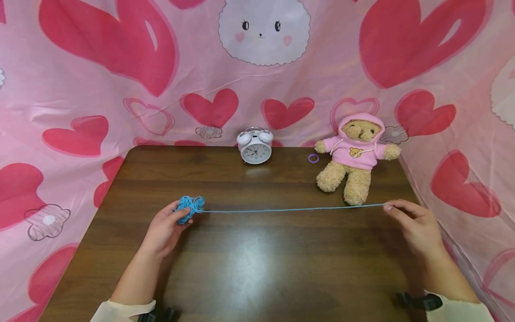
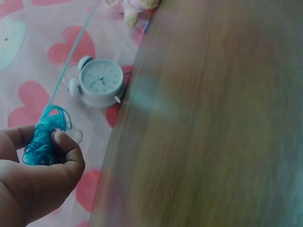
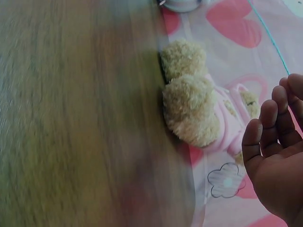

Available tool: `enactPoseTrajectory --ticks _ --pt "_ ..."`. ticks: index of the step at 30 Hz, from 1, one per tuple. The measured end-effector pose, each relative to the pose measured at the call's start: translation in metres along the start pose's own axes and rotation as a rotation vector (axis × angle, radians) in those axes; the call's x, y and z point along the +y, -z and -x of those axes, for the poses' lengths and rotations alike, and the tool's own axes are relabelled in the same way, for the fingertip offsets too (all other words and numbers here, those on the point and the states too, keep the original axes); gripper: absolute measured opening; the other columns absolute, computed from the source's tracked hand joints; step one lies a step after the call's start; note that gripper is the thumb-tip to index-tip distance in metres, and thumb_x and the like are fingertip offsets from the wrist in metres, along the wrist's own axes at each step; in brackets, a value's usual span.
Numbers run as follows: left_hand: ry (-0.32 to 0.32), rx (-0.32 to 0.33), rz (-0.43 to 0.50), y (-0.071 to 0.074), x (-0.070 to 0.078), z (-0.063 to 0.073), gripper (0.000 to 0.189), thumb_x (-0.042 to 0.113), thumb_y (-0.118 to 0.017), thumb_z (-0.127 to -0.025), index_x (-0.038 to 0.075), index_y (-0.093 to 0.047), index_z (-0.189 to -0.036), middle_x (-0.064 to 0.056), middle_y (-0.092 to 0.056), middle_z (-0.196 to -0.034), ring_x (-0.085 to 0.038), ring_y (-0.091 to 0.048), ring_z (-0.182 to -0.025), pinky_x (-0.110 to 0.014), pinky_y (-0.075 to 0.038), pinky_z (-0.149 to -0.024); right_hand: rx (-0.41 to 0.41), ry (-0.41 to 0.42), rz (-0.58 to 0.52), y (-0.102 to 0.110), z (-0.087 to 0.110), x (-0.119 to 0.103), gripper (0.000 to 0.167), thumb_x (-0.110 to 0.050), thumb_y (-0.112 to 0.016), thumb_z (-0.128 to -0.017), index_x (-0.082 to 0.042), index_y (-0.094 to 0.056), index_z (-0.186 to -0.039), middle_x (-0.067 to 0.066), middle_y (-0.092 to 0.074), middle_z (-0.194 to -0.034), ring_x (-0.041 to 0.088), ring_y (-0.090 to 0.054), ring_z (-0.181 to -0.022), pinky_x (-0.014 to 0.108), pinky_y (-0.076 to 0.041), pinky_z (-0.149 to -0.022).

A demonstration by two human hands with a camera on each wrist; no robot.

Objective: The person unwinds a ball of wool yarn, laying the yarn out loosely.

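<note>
A small bundle of blue yarn is gripped between the thumb and fingers of my left hand, over the left part of the table. From the bundle a single blue strand runs straight and taut across to the right. My right hand pinches the far end of that strand between thumb and index finger. In the left wrist view the yarn loops bunch up between thumb and fingers. The right wrist view shows the strand reaching the right fingertips, the other fingers loosely bent.
A white twin-bell alarm clock stands at the table's back edge. Right of it lie a purple ring and a teddy bear in a pink hoodie. Heart-patterned pink cloth surrounds the brown wooden table behind and at the sides.
</note>
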State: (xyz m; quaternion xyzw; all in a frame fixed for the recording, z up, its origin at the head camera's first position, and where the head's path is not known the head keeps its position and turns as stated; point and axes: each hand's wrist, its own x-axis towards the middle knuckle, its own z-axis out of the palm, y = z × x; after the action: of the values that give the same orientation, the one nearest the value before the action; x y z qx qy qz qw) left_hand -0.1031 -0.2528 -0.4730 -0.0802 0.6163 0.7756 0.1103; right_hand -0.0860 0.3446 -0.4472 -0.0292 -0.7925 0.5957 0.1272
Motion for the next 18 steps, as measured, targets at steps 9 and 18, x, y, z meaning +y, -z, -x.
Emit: enactPoseTrajectory --ticks 9,18 --pt "-0.033 0.020 0.039 0.020 0.003 0.005 0.019 0.011 -0.059 -0.106 0.002 -0.062 -0.123 0.003 -0.064 -0.098 -0.014 -0.058 -0.091 -0.026 -0.053 -0.082 0.038 -0.027 0.111 0.016 0.002 0.010 0.010 -0.001 -0.071 -0.096 0.002 -0.077 -0.103 -0.019 -0.075 -0.087 -0.002 -0.064 -0.081 0.011 -0.046 -0.073" --pt "-0.090 0.029 0.149 0.040 0.007 0.009 0.016 0.004 -0.054 -0.107 0.007 -0.067 -0.116 0.002 -0.067 -0.096 -0.011 -0.063 -0.087 -0.024 -0.055 -0.079 0.055 -0.064 0.095 0.031 0.001 0.021 0.011 -0.002 -0.070 -0.096 -0.004 -0.079 -0.101 -0.019 -0.075 -0.086 -0.004 -0.065 -0.080 0.010 -0.047 -0.073"
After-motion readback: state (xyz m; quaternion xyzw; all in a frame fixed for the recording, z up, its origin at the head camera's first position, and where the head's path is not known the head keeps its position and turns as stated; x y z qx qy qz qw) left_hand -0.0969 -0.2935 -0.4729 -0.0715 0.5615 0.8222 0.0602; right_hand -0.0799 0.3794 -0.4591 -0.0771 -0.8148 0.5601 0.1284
